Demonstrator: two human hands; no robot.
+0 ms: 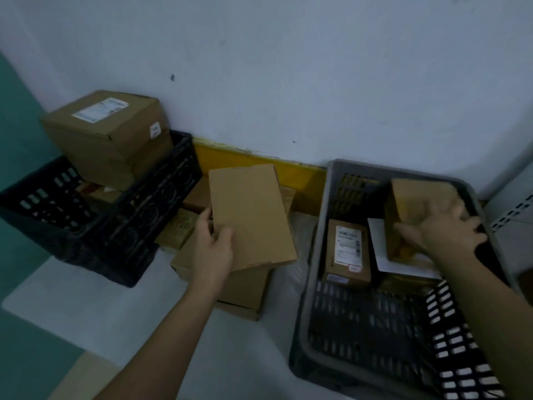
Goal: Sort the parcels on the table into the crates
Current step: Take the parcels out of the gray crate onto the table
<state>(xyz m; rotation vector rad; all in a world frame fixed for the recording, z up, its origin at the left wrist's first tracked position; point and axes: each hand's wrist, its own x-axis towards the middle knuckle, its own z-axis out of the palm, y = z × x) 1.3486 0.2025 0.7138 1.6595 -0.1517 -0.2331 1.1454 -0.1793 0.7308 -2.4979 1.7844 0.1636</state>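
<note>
My left hand [212, 249] grips the near corner of a flat brown cardboard parcel [251, 215], tilted up above a pile of several other parcels [245, 293] on the table between the two crates. My right hand [441, 229] holds a small brown box [415, 209] inside the grey crate [314, 298] at the right; the box is blurred. A labelled box [347, 252] and a white envelope [380, 246] lie in that crate. The black crate [124, 226] at the left holds a large labelled box [106, 134] that stands above its rim.
A white wall with a yellow strip [259, 163] runs behind the table. The pale table top [86, 290] shows in front of the black crate. A white perforated shelf [513, 215] stands at the far right.
</note>
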